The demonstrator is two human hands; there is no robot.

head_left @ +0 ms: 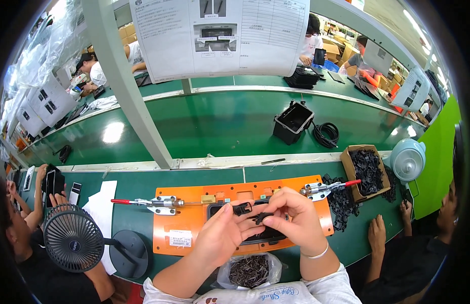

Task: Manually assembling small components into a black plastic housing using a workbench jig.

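My left hand (218, 229) is turned palm up, with a small black plastic buckle-like piece (242, 208) held at its fingers. Close beside it, my right hand (297, 218) pinches another small black plastic part (261, 218) between thumb and fingertips. Both hands are over an orange fixture (169, 221), where a black plastic housing (213, 209) sits, partly hidden by my hands. Toggle clamps with red handles flank it: a left clamp (164, 203) and a right clamp (318, 189). Below my wrists lies a clear bag of thin metal pins or screws (249, 270).
A cardboard box of black parts (367, 172) stands right, beside a loose black pile (341, 207) and a light-blue fan (407, 158). A black fan (75, 243) is left. Behind are a black box (294, 120) and coiled cable (326, 135). People sit on both sides.
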